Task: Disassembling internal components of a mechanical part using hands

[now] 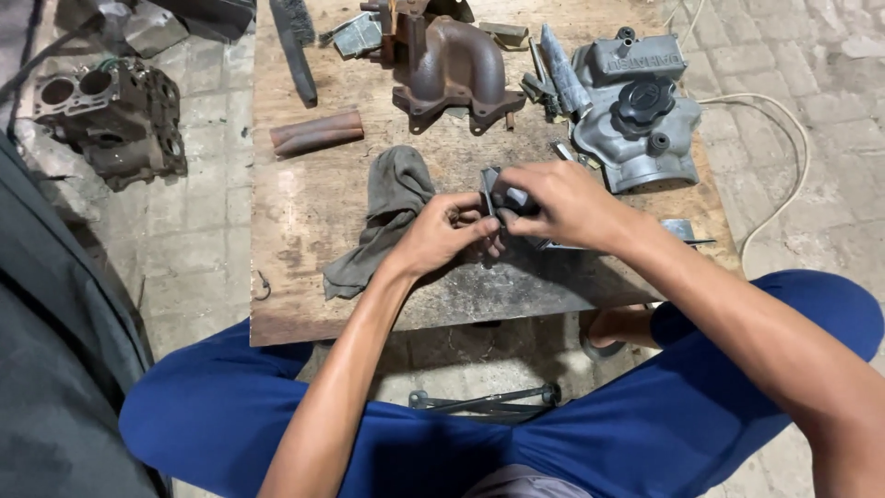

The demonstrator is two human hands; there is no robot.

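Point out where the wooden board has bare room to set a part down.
Free: the board's near-left area, between the grey rag and its left edge, below the rusty pipe. Crowded: the far edge, with the rusty manifold and grey engine cover, and the middle, where both hands work.

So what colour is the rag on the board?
Grey-olive, plain; the rag shows in the head view, beside the left hand.

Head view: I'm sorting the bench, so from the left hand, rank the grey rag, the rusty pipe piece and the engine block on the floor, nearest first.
From the left hand:
1. Grey rag, just beside the hand on its left.
2. Rusty pipe piece, further up the wooden board, toward its left edge.
3. Engine block, off the board on the paved floor, far left.
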